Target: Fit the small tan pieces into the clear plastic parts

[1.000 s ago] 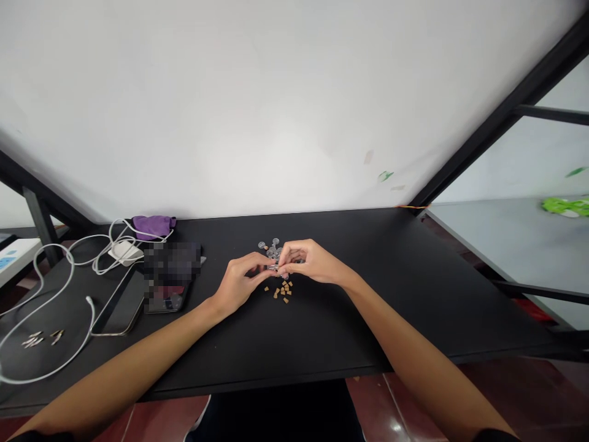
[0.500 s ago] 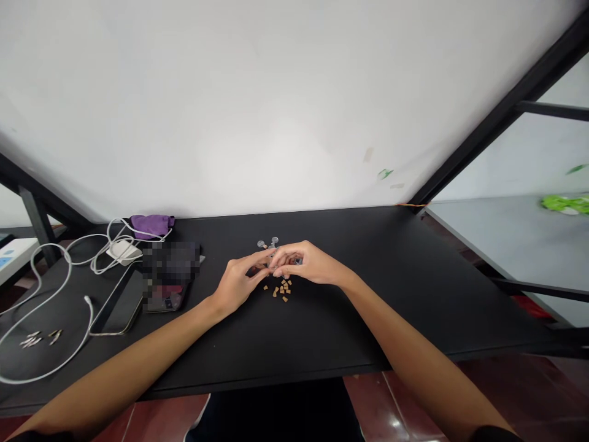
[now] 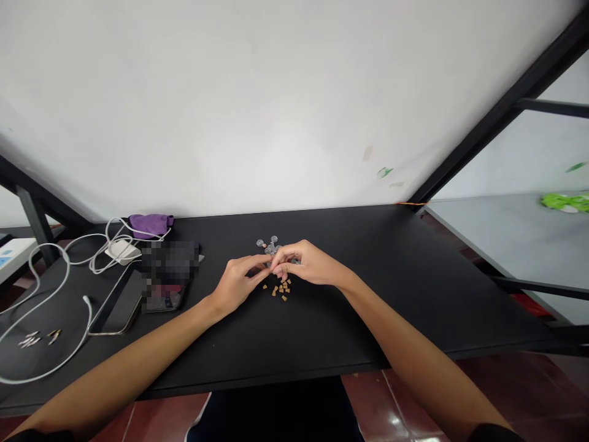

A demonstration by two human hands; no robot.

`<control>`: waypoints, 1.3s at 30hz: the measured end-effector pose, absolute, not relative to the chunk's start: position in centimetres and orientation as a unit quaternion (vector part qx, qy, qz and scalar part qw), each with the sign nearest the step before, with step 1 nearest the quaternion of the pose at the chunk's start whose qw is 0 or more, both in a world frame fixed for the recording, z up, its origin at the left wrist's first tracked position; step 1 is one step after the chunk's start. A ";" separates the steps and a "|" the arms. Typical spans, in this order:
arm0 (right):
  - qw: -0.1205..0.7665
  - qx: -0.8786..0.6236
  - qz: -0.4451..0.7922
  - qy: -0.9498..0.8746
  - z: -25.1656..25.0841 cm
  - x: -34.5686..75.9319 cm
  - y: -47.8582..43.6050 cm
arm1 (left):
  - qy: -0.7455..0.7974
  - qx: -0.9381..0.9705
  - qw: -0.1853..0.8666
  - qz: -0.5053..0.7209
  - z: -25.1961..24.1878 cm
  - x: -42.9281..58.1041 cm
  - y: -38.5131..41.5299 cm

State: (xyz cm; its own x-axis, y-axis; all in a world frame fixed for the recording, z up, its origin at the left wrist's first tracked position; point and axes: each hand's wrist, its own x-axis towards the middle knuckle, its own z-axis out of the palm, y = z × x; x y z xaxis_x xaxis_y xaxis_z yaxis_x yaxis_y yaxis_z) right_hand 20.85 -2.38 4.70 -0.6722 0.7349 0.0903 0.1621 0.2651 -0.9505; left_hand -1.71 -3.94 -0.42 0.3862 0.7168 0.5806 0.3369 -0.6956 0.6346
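Right hand (image 3: 309, 263) has moved in over the left hand (image 3: 237, 283); both close narrowly together, anything held hidden.
Tan chips (image 3: 278, 291) lie nearest, clear discs (image 3: 270, 246) just beyond, both within easy reach mid-table (image 3: 331, 344).

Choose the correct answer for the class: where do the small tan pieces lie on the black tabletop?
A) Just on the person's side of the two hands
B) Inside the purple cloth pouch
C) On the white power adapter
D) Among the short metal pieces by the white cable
A: the small tan pieces sit on the black tabletop right by the left hand and right hand, on the person's side of them.
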 end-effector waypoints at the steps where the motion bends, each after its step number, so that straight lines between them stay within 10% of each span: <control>1: 0.276 -0.296 0.529 -0.746 4.8 20.9 -2.4 | 0.329 0.804 0.207 0.450 -0.4 -1.6 -3.9; 39: 0.158 -0.493 0.256 -0.816 5.3 25.4 -0.7 | 0.349 0.849 0.175 0.356 -0.2 -1.4 -3.6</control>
